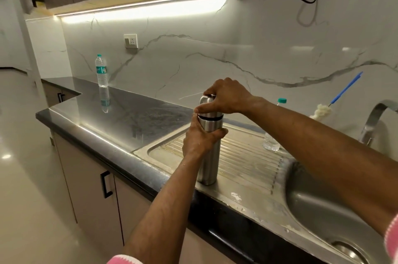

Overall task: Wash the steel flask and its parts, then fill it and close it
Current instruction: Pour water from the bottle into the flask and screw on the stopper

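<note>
A tall steel flask (210, 162) stands upright on the ribbed steel drainboard (247, 156) near its front edge. My left hand (199, 141) wraps around the flask's upper body, just below a black ring. On top sits the steel cap (204, 100), and my right hand (226, 96) grips it from above, covering most of it.
The sink basin (323, 210) lies to the right, with a steel faucet (374, 119) behind it. A small clear bottle (271, 143) stands on the drainboard's far side. A blue-handled bottle brush (342, 93) leans on the marble wall. Another water bottle (101, 70) stands on the dark counter (129, 113) at left.
</note>
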